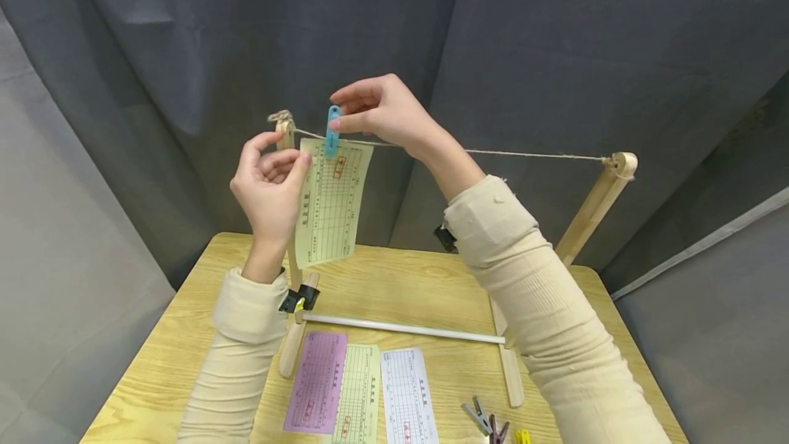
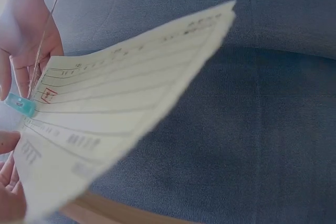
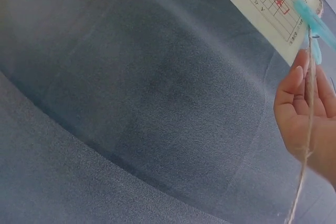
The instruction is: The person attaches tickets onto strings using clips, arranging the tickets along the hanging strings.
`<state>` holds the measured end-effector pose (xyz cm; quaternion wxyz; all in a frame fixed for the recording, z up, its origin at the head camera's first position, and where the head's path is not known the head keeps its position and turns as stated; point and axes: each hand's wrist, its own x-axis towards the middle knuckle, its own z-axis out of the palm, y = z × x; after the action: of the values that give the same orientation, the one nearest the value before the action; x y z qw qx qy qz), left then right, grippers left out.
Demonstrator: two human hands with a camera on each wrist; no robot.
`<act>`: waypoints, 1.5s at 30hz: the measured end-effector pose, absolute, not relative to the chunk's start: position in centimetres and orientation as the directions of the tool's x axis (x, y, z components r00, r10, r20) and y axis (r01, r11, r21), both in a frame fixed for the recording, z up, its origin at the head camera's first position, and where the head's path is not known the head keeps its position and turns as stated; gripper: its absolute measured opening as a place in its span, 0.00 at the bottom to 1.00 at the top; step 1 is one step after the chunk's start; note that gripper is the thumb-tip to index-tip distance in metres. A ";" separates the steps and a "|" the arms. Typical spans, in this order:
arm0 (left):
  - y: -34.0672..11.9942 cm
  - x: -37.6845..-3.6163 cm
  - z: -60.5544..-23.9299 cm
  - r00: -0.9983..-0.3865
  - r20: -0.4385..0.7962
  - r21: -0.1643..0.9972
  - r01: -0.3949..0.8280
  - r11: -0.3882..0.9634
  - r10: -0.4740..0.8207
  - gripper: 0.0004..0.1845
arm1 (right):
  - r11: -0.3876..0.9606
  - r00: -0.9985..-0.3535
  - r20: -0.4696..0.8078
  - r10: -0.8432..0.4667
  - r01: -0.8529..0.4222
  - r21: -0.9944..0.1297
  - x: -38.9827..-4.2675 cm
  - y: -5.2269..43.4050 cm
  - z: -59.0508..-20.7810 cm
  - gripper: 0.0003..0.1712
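Note:
A pale green printed slip (image 1: 333, 204) hangs at the left end of the string (image 1: 524, 153). The blue clothespin (image 1: 333, 130) stands over its top edge, at the string. My right hand (image 1: 394, 112) holds the clothespin's upper end, the thumb on its front face; the fingers behind are partly hidden. At the slip's upper left edge, my left hand (image 1: 268, 180) pinches the paper, thumb in front and index finger raised beside the wooden post. In the left wrist view, the slip (image 2: 115, 93) fans out from the clothespin (image 2: 21, 105). The right wrist view shows the clothespin's spread legs.
The wooden frame's right post (image 1: 594, 211) slants up at the right, and a white crossbar (image 1: 407, 329) spans low. On the table (image 1: 160, 362) lie purple (image 1: 317, 379), green (image 1: 360, 389) and white (image 1: 408, 389) slips. Grey (image 1: 477, 416), dark and yellow clothespins lie near the front.

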<state>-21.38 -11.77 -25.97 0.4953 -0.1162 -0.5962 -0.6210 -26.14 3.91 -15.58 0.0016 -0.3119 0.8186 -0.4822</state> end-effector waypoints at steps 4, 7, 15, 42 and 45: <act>-11.8 -21.5 -26.0 -0.482 0.744 0.624 0.748 0.225 -0.463 0.16 | 0.343 -0.812 0.286 -0.509 -0.496 -0.798 -26.1 4.2 -15.6 0.24; -11.8 -21.5 -26.1 -0.489 0.747 0.630 0.737 0.245 -0.450 0.17 | 0.338 -0.815 0.282 -0.507 -0.489 -0.804 -26.0 4.3 -15.7 0.24; -11.9 -21.2 -26.5 -0.518 0.750 0.653 0.677 0.339 -0.411 0.16 | 0.296 -0.826 0.325 -0.460 -0.487 -0.822 -25.5 5.0 -15.9 0.23; -13.8 -18.9 -29.1 -0.449 0.870 0.490 0.745 0.454 -0.202 0.13 | 0.119 -0.746 0.495 -0.445 -0.598 -0.793 -20.4 12.1 -19.7 0.19; -13.9 -18.6 -30.1 -0.448 0.885 0.454 0.776 0.439 -0.123 0.14 | 0.136 -0.735 0.498 -0.461 -0.613 -0.778 -19.8 13.2 -20.9 0.19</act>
<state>-18.58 -13.85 -30.06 0.4716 -0.2314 -0.7051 -0.4763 -19.80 13.23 -20.91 -0.0689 -0.3577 0.7506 -0.5513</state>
